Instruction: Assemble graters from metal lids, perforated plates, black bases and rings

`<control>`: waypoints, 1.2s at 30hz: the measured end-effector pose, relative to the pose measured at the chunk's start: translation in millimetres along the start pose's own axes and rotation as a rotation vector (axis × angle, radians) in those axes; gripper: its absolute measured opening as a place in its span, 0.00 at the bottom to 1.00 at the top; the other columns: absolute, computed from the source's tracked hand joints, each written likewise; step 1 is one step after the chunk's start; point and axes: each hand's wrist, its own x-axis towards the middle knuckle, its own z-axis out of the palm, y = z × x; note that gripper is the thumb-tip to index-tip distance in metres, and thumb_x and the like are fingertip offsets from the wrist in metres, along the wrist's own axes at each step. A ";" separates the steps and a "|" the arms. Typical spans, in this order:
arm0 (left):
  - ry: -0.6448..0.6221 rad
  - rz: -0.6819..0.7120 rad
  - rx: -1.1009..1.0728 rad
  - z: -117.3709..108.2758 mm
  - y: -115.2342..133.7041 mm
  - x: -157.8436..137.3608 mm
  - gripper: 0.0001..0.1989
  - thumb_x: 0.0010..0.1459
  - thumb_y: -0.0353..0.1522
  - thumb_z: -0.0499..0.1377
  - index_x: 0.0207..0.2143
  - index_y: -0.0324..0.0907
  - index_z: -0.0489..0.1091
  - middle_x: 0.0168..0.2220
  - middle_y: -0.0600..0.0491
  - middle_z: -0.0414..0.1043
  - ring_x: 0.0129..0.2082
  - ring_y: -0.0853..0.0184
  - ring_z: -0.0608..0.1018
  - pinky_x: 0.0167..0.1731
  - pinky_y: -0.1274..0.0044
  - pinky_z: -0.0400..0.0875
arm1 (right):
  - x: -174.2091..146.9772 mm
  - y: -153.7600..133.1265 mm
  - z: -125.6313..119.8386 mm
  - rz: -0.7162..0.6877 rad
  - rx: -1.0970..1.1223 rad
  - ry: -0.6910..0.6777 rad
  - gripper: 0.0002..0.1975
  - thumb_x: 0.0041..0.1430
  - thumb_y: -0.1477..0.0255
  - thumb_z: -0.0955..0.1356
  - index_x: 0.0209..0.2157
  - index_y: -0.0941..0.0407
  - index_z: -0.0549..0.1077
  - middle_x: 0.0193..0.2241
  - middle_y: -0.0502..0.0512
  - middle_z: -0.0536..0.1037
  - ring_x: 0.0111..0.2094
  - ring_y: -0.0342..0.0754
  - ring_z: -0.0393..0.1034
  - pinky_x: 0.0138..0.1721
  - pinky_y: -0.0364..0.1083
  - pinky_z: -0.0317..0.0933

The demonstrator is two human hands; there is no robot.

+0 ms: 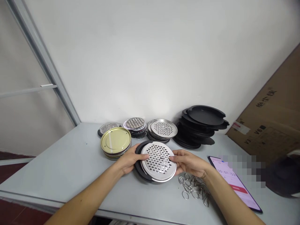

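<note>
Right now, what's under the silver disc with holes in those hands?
A black holder sticks out from under the left side of the silver disc. The disc covers the rest, so I can't tell what else is there.

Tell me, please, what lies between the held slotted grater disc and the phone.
The head view shows a heap of metal rings between the slotted grater disc and the phone, with the right hand and forearm also there.

A pale grey table (58, 165) is filling the lower frame. Left of centre, gold-coloured lids (116, 140) and one black-rimmed grater (109, 127) are resting on it; around the centre, two stacks of grater discs (163, 128); right of centre, black trays (200, 132). At lower right, metal rings (195, 190) and a phone (234, 181) are lying.
</note>
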 end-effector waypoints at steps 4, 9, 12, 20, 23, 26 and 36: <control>-0.020 -0.006 -0.025 0.6 0.2 -0.8 0.31 0.42 0.26 0.71 0.51 0.40 0.69 0.49 0.43 0.73 0.50 0.55 0.74 0.54 0.64 0.64 | 0.5 1.1 -2.3 0.009 -0.001 -0.013 0.20 0.57 0.67 0.71 0.47 0.65 0.73 0.38 0.66 0.80 0.37 0.53 0.78 0.41 0.52 0.73; -0.042 -0.019 -0.038 -0.8 -0.9 -0.3 0.29 0.43 0.26 0.70 0.51 0.41 0.70 0.49 0.43 0.73 0.50 0.55 0.74 0.54 0.64 0.64 | 1.3 1.4 -1.3 0.020 -0.018 -0.004 0.20 0.55 0.65 0.72 0.45 0.65 0.74 0.38 0.66 0.80 0.38 0.55 0.78 0.42 0.53 0.73; -0.071 -0.025 -0.051 -1.6 -1.1 0.2 0.28 0.44 0.26 0.69 0.50 0.41 0.70 0.49 0.43 0.73 0.50 0.55 0.74 0.53 0.64 0.64 | 1.9 2.0 -0.7 0.021 -0.023 -0.002 0.20 0.56 0.65 0.72 0.45 0.65 0.75 0.37 0.66 0.81 0.38 0.55 0.78 0.41 0.51 0.73; -0.121 -0.045 -0.065 -0.8 2.2 -2.8 0.26 0.46 0.25 0.68 0.50 0.41 0.70 0.49 0.43 0.73 0.50 0.55 0.74 0.53 0.64 0.64 | 3.2 3.0 -0.4 0.026 -0.036 -0.003 0.20 0.54 0.64 0.73 0.43 0.65 0.76 0.36 0.66 0.81 0.37 0.53 0.78 0.40 0.50 0.73; -0.126 -0.063 -0.070 0.1 3.9 -4.3 0.28 0.46 0.23 0.67 0.51 0.41 0.69 0.48 0.43 0.74 0.49 0.55 0.75 0.52 0.64 0.65 | 3.3 3.1 0.4 0.017 -0.035 -0.007 0.19 0.54 0.65 0.73 0.42 0.65 0.76 0.36 0.65 0.81 0.37 0.53 0.78 0.41 0.50 0.73; -0.138 -0.085 -0.061 1.8 6.2 -5.7 0.30 0.47 0.23 0.65 0.54 0.41 0.67 0.49 0.44 0.73 0.48 0.56 0.75 0.50 0.66 0.66 | 3.2 3.4 0.1 0.009 -0.046 0.012 0.19 0.53 0.66 0.73 0.41 0.65 0.77 0.35 0.65 0.81 0.35 0.51 0.78 0.39 0.48 0.73; -0.160 -0.048 0.015 3.0 2.6 -6.7 0.29 0.45 0.25 0.69 0.51 0.42 0.68 0.51 0.43 0.72 0.50 0.55 0.74 0.52 0.63 0.65 | 3.8 2.9 0.4 0.030 -0.088 0.071 0.19 0.49 0.64 0.75 0.38 0.65 0.78 0.32 0.62 0.81 0.31 0.49 0.78 0.34 0.44 0.73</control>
